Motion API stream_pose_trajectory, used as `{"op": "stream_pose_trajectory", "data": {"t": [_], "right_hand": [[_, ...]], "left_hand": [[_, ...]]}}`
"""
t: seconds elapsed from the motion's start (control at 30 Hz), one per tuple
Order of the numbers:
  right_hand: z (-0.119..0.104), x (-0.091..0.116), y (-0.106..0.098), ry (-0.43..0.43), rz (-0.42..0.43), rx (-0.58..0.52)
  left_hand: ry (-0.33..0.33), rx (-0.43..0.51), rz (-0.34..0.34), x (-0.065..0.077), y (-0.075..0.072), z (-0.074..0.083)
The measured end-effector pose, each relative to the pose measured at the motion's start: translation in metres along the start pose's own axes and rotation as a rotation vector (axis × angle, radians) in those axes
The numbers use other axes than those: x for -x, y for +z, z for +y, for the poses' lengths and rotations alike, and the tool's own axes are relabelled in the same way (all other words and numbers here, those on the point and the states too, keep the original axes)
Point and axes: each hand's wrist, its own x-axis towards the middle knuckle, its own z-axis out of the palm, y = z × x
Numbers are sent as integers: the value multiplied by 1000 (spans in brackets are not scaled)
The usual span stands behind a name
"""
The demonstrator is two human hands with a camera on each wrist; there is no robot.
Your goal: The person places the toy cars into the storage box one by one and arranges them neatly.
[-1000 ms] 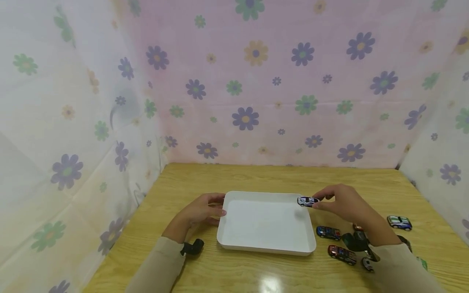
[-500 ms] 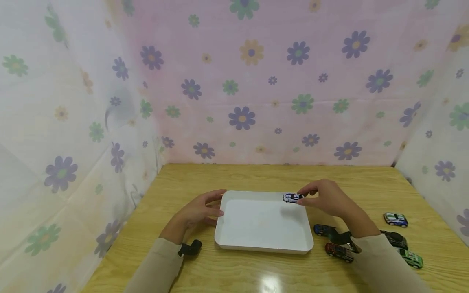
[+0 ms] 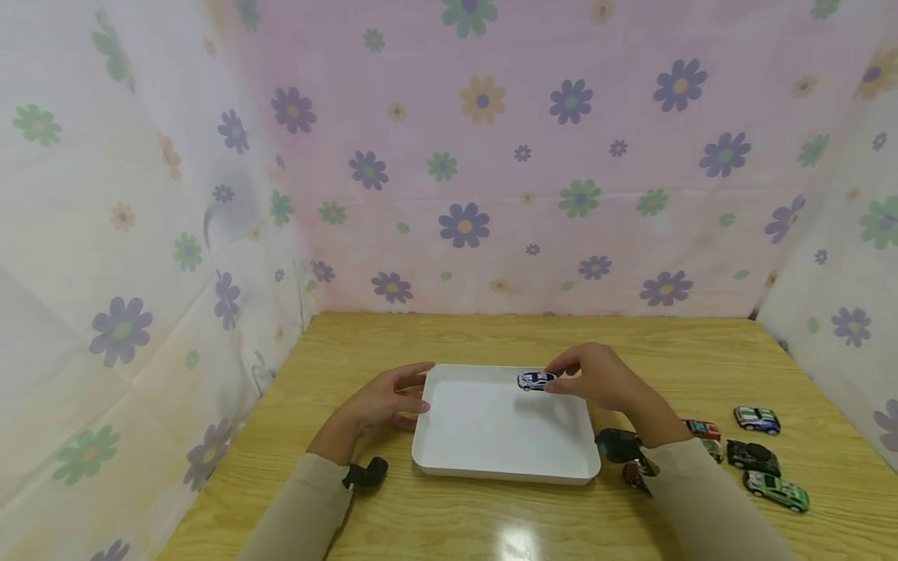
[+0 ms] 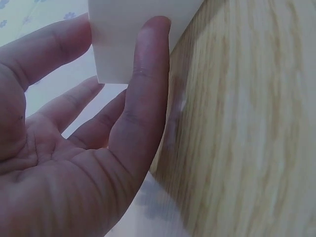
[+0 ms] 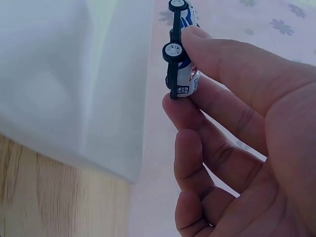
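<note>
Pinching a white toy car [image 3: 535, 380] over the tray [image 3: 491, 436], right hand [image 3: 596, 379] has thumb and fingers on it; left hand [image 3: 382, 401] just rests against the side, loosely spread.

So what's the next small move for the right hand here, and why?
Probably lower the white toy car into the tray: the right hand pinches it above the tray's bare floor, and the left hand touches the tray's side.
</note>
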Motion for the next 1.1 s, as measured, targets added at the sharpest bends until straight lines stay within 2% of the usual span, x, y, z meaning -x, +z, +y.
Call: {"op": "stream_pose_trajectory", "data": {"t": [0.37, 0.67, 0.9, 1.1], "right_hand": [[-8, -16, 18, 15, -29, -80], [-20, -29, 31, 17, -43, -73], [-27, -38, 42, 55, -55, -77], [-37, -46, 54, 30, -83, -90]], "left_hand": [[-28, 16, 24, 0, 5, -1], [-11, 48, 9, -1, 6, 0], [-15, 59, -5, -4, 5, 1], [-31, 64, 8, -1, 1, 0]]}}
